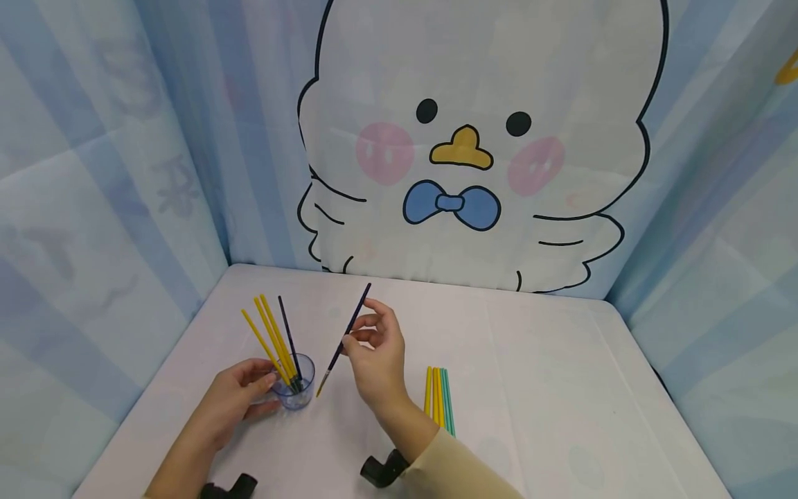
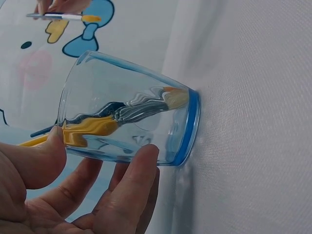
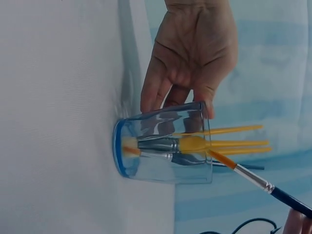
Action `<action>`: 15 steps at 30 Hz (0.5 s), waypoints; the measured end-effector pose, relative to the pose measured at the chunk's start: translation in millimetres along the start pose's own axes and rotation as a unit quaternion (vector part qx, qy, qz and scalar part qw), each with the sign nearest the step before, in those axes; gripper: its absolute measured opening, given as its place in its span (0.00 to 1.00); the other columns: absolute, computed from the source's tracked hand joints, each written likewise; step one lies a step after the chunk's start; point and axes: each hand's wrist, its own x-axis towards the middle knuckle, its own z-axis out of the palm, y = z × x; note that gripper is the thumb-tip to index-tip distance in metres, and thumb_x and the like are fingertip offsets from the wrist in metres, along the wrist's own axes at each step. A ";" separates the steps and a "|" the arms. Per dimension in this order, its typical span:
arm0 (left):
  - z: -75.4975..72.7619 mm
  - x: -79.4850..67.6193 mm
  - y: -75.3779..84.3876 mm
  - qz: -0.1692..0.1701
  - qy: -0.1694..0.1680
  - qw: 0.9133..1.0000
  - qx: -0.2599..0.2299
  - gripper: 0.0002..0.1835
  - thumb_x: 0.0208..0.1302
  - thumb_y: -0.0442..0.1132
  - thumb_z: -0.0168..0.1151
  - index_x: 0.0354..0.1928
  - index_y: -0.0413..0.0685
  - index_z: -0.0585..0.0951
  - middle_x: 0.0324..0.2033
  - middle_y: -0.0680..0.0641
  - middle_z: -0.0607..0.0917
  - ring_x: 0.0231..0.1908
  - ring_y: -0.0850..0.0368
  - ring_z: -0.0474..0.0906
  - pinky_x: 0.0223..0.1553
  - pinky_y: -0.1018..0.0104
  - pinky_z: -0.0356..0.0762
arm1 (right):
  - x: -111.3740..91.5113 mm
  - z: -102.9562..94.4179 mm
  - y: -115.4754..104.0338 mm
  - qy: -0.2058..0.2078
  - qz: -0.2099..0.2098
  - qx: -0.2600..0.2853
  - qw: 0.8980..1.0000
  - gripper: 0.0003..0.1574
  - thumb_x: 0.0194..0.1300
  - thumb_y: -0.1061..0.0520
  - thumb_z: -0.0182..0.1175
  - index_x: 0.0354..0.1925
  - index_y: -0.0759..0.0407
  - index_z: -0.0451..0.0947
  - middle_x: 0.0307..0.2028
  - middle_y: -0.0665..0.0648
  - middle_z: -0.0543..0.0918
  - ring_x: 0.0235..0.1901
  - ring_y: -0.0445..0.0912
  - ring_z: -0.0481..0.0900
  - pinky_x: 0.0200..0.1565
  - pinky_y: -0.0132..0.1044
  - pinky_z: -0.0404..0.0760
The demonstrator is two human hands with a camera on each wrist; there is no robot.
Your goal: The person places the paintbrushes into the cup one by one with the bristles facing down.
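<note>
My left hand (image 1: 240, 395) holds the side of a clear cup (image 1: 295, 400) with a blue base, thumb near the rim. The cup stands upright on the table. Inside it, three yellow-handled paintbrushes (image 1: 270, 333) and a dark-handled paintbrush (image 1: 289, 333) lean with bristles down. To the right of the cup, my right hand (image 1: 382, 357) pinches another dark-handled paintbrush (image 1: 355, 315) in the air, tilted. Its orange-brown bristles (image 3: 223, 159) point down, and in the right wrist view they appear by the cup's rim.
A row of yellow and teal handles (image 1: 439, 395) lies on the white table (image 1: 561, 388), right of my right forearm, which partly hides them. Black wrist mounts (image 1: 380, 470) show at the bottom. A patterned curtain (image 1: 262, 138) surrounds the table at the back and sides.
</note>
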 end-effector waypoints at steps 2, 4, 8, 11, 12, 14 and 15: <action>0.2 -0.3 0.1 0.001 0.001 1.000 0.002 0.22 0.81 0.34 0.59 0.71 0.31 0.73 0.63 0.30 0.80 0.54 0.49 0.85 0.49 0.58 0.95 | 1.0 4.0 -1.0 -0.001 -0.008 0.000 1.000 0.42 0.66 0.77 0.63 0.70 0.45 0.73 0.47 0.58 0.78 0.45 0.49 0.82 0.45 0.38 0.96; 0.5 -0.7 0.2 0.002 0.002 1.000 0.002 0.22 0.81 0.35 0.60 0.70 0.31 0.73 0.63 0.30 0.80 0.54 0.49 0.86 0.49 0.57 0.95 | 2.6 8.2 -1.2 -0.001 -0.015 0.000 1.000 0.41 0.66 0.77 0.62 0.70 0.46 0.73 0.46 0.58 0.78 0.45 0.49 0.82 0.45 0.37 0.96; 1.6 -1.1 0.6 0.005 0.005 1.000 0.003 0.22 0.81 0.34 0.59 0.70 0.31 0.73 0.63 0.29 0.79 0.56 0.45 0.85 0.50 0.57 0.95 | 5.8 16.8 0.5 0.000 -0.034 0.007 0.999 0.40 0.66 0.77 0.62 0.69 0.48 0.74 0.46 0.59 0.78 0.45 0.50 0.81 0.44 0.34 0.95; 2.2 -1.2 0.6 0.007 0.004 1.000 0.004 0.22 0.81 0.34 0.59 0.70 0.31 0.73 0.64 0.28 0.78 0.58 0.42 0.84 0.50 0.57 0.95 | 7.8 22.0 4.6 -0.001 -0.047 0.001 0.999 0.39 0.66 0.76 0.63 0.69 0.49 0.75 0.47 0.61 0.79 0.46 0.50 0.81 0.44 0.32 0.94; 2.3 -1.1 0.5 0.008 0.004 1.000 0.005 0.22 0.81 0.35 0.59 0.70 0.31 0.73 0.65 0.28 0.78 0.59 0.42 0.84 0.50 0.57 0.95 | 8.5 23.3 6.7 -0.001 -0.049 -0.005 0.999 0.38 0.66 0.76 0.63 0.69 0.49 0.75 0.47 0.61 0.79 0.46 0.49 0.82 0.45 0.31 0.93; 2.3 -1.0 0.1 0.009 0.003 1.000 0.005 0.22 0.81 0.35 0.59 0.71 0.31 0.73 0.65 0.27 0.77 0.59 0.41 0.84 0.50 0.57 0.95 | 9.7 25.6 11.3 -0.004 -0.051 -0.019 0.999 0.38 0.67 0.75 0.63 0.68 0.49 0.75 0.47 0.61 0.80 0.46 0.48 0.81 0.45 0.29 0.92; 2.3 -1.0 -0.1 0.009 0.003 1.000 0.005 0.22 0.82 0.35 0.59 0.71 0.31 0.73 0.65 0.27 0.77 0.59 0.41 0.84 0.50 0.57 0.95 | 10.3 26.5 13.6 -0.006 -0.052 -0.026 0.998 0.37 0.67 0.75 0.63 0.68 0.48 0.75 0.47 0.61 0.80 0.47 0.48 0.81 0.45 0.28 0.91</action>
